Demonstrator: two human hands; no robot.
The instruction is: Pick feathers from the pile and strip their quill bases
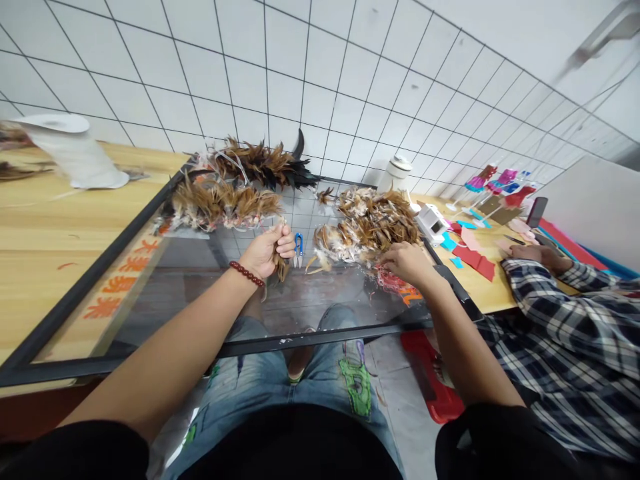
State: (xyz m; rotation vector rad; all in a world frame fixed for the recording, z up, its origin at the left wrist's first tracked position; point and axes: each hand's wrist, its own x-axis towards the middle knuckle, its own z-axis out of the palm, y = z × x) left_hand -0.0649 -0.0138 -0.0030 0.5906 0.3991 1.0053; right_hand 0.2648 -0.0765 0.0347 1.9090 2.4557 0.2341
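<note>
My left hand (270, 252) is closed around a small bunch of brown feathers (281, 268), whose tips hang below the fingers. Right beside it, blue-handled thread snips (299, 248) lie on the glass panel. At the near edge of a loose heap of brown and white feathers (377, 217), my right hand (407, 261) has its fingers bent together; whatever is between them is hidden. Just under that hand lies a tangle of red threads (395, 281). Behind my left hand rest a brown feather strip (225, 203) and a darker feather strip (265, 163).
A black-framed glass panel (200, 283) covers the wooden table (60, 240). A white ribbon spool (73, 150) stands left; a white lidded container (395, 172) and white device (431, 223) stand right. Coloured scraps (475, 257) lie near another person's checked sleeve (545, 293).
</note>
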